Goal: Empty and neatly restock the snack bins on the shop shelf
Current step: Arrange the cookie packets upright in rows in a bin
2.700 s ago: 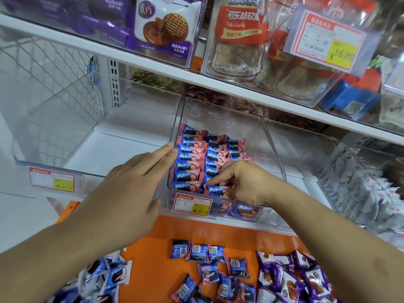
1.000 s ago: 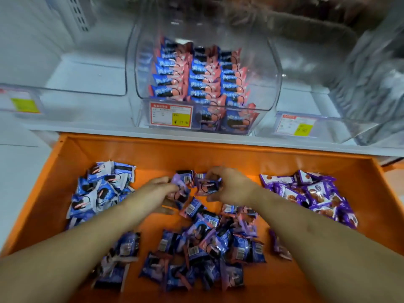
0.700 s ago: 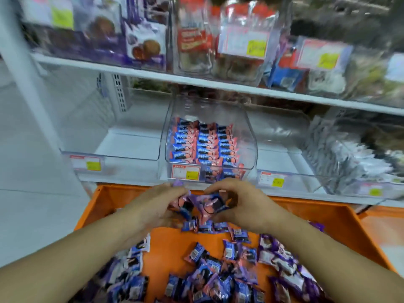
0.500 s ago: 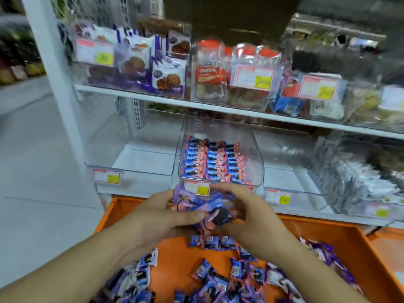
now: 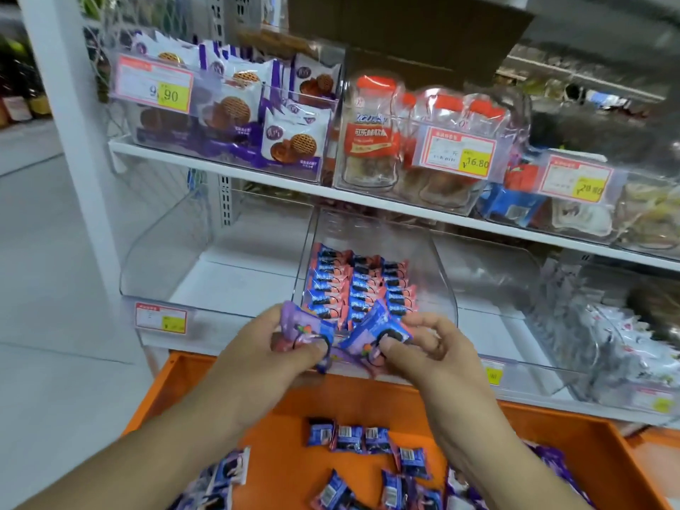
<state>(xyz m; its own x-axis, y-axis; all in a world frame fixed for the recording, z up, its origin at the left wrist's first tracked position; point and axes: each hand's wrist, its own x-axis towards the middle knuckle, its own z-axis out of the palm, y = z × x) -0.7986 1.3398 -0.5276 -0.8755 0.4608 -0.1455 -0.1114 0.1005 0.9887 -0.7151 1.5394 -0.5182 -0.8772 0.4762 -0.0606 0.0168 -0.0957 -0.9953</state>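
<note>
A clear snack bin (image 5: 438,266) on the lower shelf holds three neat rows of blue-and-pink cookie packets (image 5: 355,285). In front of it, my left hand (image 5: 265,358) pinches a small bunch of the same packets (image 5: 307,327), and my right hand (image 5: 438,353) pinches another bunch (image 5: 379,329). Both bunches meet just below the bin's front lip. Beneath my arms an orange tray (image 5: 552,458) carries several loose blue packets (image 5: 349,438).
An empty clear bin (image 5: 165,274) stands to the left and another (image 5: 511,288) to the right. A bin of white packets (image 5: 625,336) is at far right. The upper shelf (image 5: 228,167) carries purple cookie bags (image 5: 290,138) and red-lidded jars (image 5: 371,138).
Both hands lifted packets from the orange tray up to the front of the middle bin. My view tilted up from the tray to the shelves.
</note>
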